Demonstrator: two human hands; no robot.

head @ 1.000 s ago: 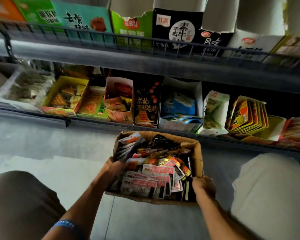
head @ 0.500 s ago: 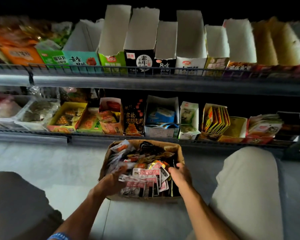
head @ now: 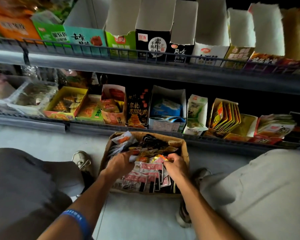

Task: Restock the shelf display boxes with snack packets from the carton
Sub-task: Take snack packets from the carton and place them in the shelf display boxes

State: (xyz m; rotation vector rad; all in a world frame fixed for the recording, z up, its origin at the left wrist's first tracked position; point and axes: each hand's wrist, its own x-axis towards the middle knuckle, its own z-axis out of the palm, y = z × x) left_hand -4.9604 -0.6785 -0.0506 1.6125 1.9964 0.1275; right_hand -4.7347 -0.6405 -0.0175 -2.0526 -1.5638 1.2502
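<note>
Snack packets (head: 146, 172) fill the carton (head: 185, 149), which sits on the pale floor (head: 139, 217) between the person's knees, its far rim just beside the front rail of the lower shelf (head: 215, 139).

Largest first: the upper shelf (head: 145, 66) carries a row of tall display boxes (head: 152, 44) with torn-open white tops; the lower shelf holds shorter display boxes, some part full of blue, green and yellow packets. A second ago both hands gripped the carton's near corners and it sat higher against the lower rail; now the carton is on the floor, both shoes are in view beside it, and both hands are inside it. Half a second ago the hands were only at the near edge of the heap.

Open floor lies to the carton's left, and a narrow strip lies at its near side between the legs. The knees close in on both flanks.

The left hand (head: 119, 164), with a blue wristband (head: 78, 220) up the forearm, lies flat with fingers extended over the packets in the middle. The right hand (head: 176, 164) has its fingers curled, pinching an orange-and-yellow packet (head: 160, 157) near the centre of the heap.
</note>
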